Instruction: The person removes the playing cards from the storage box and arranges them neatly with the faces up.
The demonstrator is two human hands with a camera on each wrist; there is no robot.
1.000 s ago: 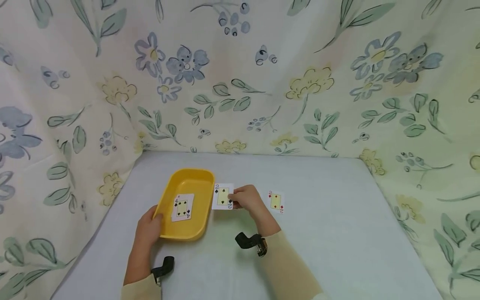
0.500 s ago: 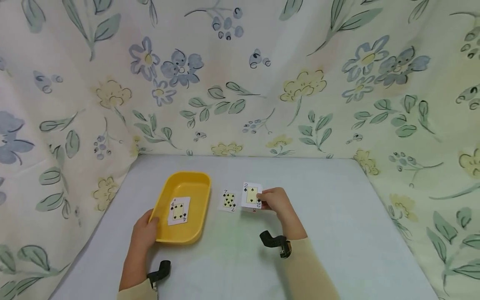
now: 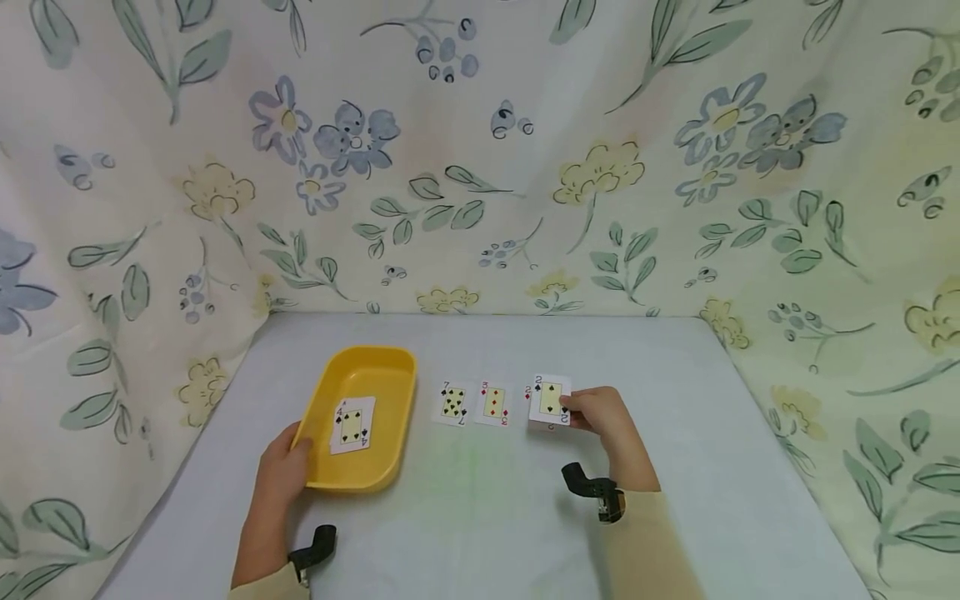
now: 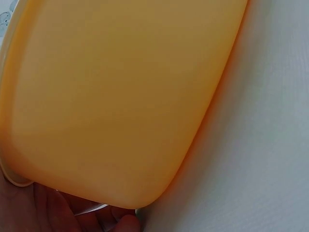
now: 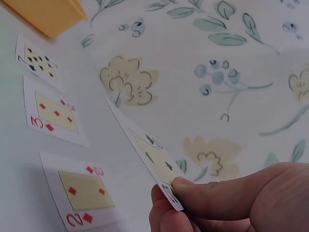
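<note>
My right hand [image 3: 592,413] [image 5: 227,200] pinches a two of spades [image 3: 550,398] [image 5: 149,157] by its corner and holds it just above a two of diamonds [image 5: 79,195] lying on the table. Left of these lie a three of diamonds [image 3: 493,403] [image 5: 53,112] and a seven of spades [image 3: 453,402] [image 5: 37,60]. My left hand [image 3: 283,467] [image 4: 72,215] grips the near left rim of a yellow tray [image 3: 390,371] [image 4: 120,92], which holds a four of spades [image 3: 352,424].
The grey table [image 3: 675,467] is walled at the back and both sides by floral cloth [image 3: 480,167]. Black wrist mounts [image 3: 592,487] sit on both beige sleeves. Bare table lies right of my right hand and in front of the cards.
My right hand has carried the two of spades rightwards from beside the tray to above the two of diamonds. The seven of spades and three of diamonds now show. The left hand stayed on the tray.
</note>
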